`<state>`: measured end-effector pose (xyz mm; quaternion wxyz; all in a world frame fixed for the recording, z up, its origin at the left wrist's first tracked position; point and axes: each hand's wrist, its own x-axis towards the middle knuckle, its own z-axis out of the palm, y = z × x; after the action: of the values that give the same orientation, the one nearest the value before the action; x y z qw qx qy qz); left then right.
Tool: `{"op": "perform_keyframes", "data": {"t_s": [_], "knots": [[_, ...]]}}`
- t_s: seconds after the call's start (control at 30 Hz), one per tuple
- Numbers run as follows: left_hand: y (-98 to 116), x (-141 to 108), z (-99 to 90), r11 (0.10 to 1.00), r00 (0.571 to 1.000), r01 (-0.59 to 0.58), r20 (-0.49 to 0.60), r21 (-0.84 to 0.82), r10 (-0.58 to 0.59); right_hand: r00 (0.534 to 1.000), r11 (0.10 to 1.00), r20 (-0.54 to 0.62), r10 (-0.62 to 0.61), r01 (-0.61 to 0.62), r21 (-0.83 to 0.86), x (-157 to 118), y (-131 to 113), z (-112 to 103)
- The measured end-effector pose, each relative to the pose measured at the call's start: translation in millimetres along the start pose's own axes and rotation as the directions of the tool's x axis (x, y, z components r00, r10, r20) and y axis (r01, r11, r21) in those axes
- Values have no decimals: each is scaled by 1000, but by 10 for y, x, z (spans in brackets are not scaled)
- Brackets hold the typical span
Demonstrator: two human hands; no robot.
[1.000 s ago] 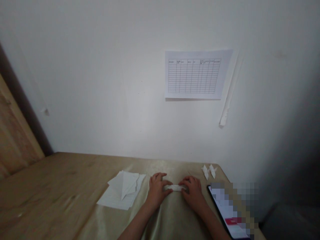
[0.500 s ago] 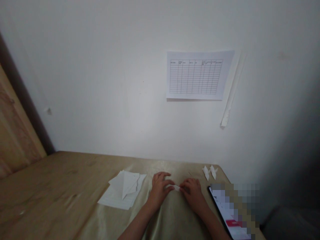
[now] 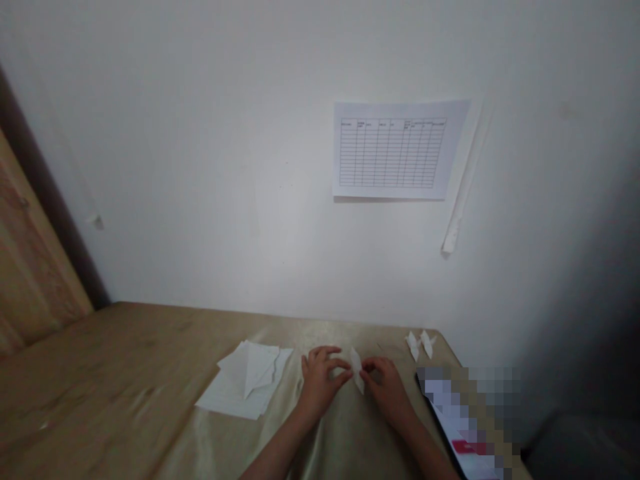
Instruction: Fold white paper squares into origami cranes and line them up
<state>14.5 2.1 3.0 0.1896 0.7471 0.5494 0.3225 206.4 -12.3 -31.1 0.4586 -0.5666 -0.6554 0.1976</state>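
Folded paper (image 3: 357,372) between the left hand (image 3: 320,381) and right hand (image 3: 386,385), pointing near twelve o'clock. Right fingers pinch its three-o'clock edge, presumably for control; left fingers nearly meet, grip indeterminable. Sheets (image 3: 230,395), nine o'clock; finished-looking pieces (image 3: 427,345), two o'clock, apparently set aside.

A dim white wall (image 3: 200,167) is rising behind the far edge of a table (image 3: 100,373); a chart (image 3: 393,155) is hanging there; a wooden panel (image 3: 30,260) is standing near the far left corner.
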Motion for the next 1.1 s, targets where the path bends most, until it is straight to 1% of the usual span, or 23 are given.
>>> {"op": "perform_keyframes", "data": {"t_s": [0.1, 0.3, 0.47, 0.67, 0.8, 0.93, 1.1], "knots": [[20, -13, 37, 1000, 1000, -18, 9, -25, 18, 1000, 999, 9, 3, -3, 32, -8, -10, 28], [10, -18, 73, 999, 999, -29, -14, -28, 29, 1000, 996, -2, 3, -3, 91, -12, -22, 55], [-1, -7, 69, 1000, 1000, -20, 4, -21, 21, 1000, 1000, 26, -3, 2, 31, -4, -15, 47], [8, 2, 49, 1000, 1000, -4, 4, -22, 4, 1000, 999, -16, 15, -16, -45, -8, 21, 36], [22, -2, 53, 1000, 1000, 9, 18, -16, -9, 1000, 998, 6, 25, -24, -52, -9, 9, 29], [28, -18, 54, 1000, 1000, 5, 21, -18, -5, 1000, 998, 0, 21, -21, -67, -5, 11, 31], [44, -25, 23, 1000, 999, -5, 47, -26, 6, 1000, 999, 12, 25, -25, -34, 6, 30, 34]]}}
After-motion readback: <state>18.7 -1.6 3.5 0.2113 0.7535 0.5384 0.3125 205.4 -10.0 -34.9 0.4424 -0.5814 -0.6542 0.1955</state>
